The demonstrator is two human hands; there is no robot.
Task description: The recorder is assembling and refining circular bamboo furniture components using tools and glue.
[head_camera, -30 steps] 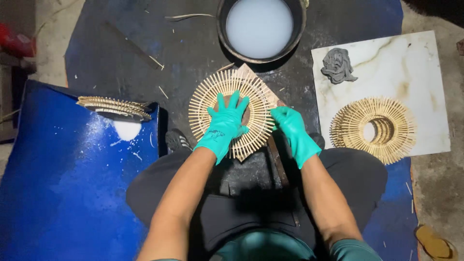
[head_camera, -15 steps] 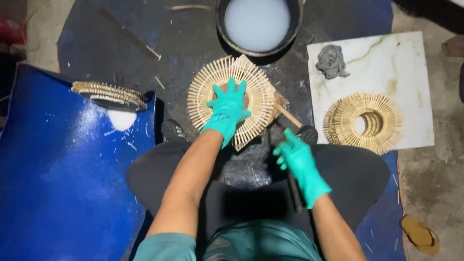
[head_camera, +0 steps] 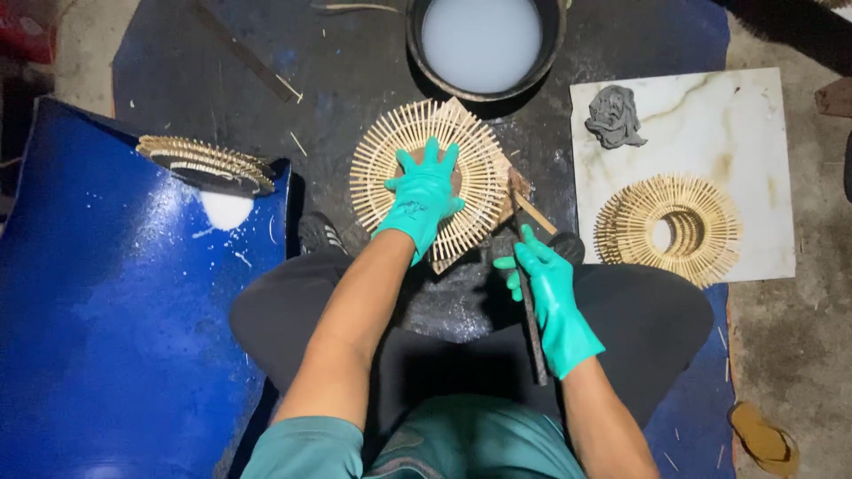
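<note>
The left hand (head_camera: 424,197), gloved in teal, is being pressed flat with its fingers spread on the centre of a round ring of radiating bamboo sticks (head_camera: 429,176); nothing is being gripped by it, only held down. The ring is being supported on a small wooden board (head_camera: 519,188) lying on the dark mat (head_camera: 355,71) in front of the seated person's knees. The right hand (head_camera: 546,288), also gloved in teal, is being held loosely curled beside a thin dark stick (head_camera: 531,315) that is lying lengthwise under it; whether the stick is actually being grasped cannot be told. The two hands are being kept apart, the right one nearer the body.

A round basin of milky liquid (head_camera: 481,40) is sitting beyond the ring. To the right, a second stick ring (head_camera: 667,229) and a grey lump (head_camera: 614,116) are lying on a pale marbled tile (head_camera: 754,133). To the left, a third ring (head_camera: 206,165) is being propped on the edge of a blue sheet (head_camera: 106,310).
</note>
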